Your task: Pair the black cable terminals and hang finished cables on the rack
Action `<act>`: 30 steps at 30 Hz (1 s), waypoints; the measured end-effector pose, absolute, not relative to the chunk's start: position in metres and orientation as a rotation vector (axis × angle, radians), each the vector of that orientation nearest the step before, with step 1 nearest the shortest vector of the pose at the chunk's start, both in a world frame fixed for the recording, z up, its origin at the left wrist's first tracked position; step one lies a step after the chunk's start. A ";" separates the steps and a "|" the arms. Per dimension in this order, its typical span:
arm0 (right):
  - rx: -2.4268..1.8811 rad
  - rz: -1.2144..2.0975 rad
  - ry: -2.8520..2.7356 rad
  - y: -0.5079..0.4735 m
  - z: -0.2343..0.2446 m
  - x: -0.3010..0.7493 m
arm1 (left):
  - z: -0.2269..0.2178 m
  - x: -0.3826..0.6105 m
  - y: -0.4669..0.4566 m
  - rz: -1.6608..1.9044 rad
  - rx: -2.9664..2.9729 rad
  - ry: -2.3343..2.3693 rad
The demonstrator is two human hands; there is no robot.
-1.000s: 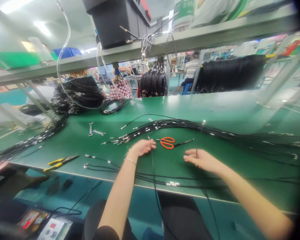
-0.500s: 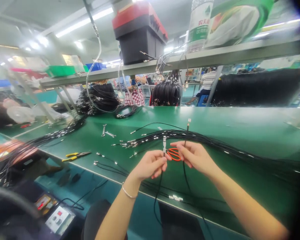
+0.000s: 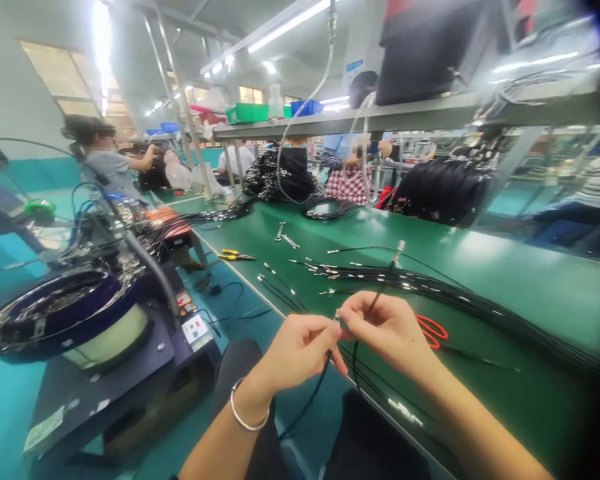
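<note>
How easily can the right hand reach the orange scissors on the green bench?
Probably quite easily, but not at once. The right hand is close to the orange scissors, and only the bundle of black wires lies near them, low and soft. However, it now pinches a thin black wire, so it must likely release that first.

black wires [image 3: 445,291]: glossy plastic insulation | crimped terminals [image 3: 400,245]: bright metal | scissors handles [image 3: 431,323]: glossy orange-red plastic | bench mat [image 3: 530,267]: smooth green, soft sheen | bangle [image 3: 245,424]: polished metal

Bright ceiling fluorescent tubes [image 3: 290,27] light the scene evenly, with wide-angle bending and dark blur at the right edge.
</note>
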State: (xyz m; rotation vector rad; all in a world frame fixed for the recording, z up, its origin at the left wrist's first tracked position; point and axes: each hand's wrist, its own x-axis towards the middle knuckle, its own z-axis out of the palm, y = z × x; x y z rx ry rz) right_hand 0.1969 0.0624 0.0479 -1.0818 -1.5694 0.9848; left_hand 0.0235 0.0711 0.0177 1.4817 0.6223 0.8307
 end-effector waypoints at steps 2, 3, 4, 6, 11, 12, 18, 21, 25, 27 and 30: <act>-1.092 0.949 -1.530 0.065 0.043 0.193 | 0.013 0.013 0.061 0.793 1.477 0.686; -1.107 0.926 -1.505 0.066 0.041 0.193 | 0.011 0.007 0.057 0.746 1.499 0.709; -1.124 0.918 -1.487 0.066 0.040 0.193 | 0.007 0.002 0.052 0.689 1.543 0.721; -1.160 0.965 -1.489 0.066 0.038 0.194 | 0.001 -0.008 0.046 0.594 1.640 0.704; -1.188 1.277 -1.637 0.060 0.025 0.184 | -0.010 -0.013 0.037 0.699 1.418 0.723; -1.188 1.346 -1.666 0.059 0.021 0.181 | -0.010 -0.013 0.037 0.736 1.363 0.757; -0.971 1.427 -1.776 0.054 0.015 0.176 | -0.010 -0.023 0.034 1.050 1.369 0.898; -1.018 1.161 -2.001 0.050 0.021 0.176 | -0.009 -0.031 0.030 1.183 1.279 0.933; -1.119 1.107 -2.077 0.038 0.028 0.171 | -0.005 -0.033 0.024 1.232 1.075 0.877; -1.172 1.259 -2.007 0.032 0.028 0.168 | -0.002 -0.032 0.022 1.253 1.030 0.858; -1.215 1.539 -1.822 0.023 0.025 0.163 | 0.000 -0.030 0.019 1.262 1.008 0.836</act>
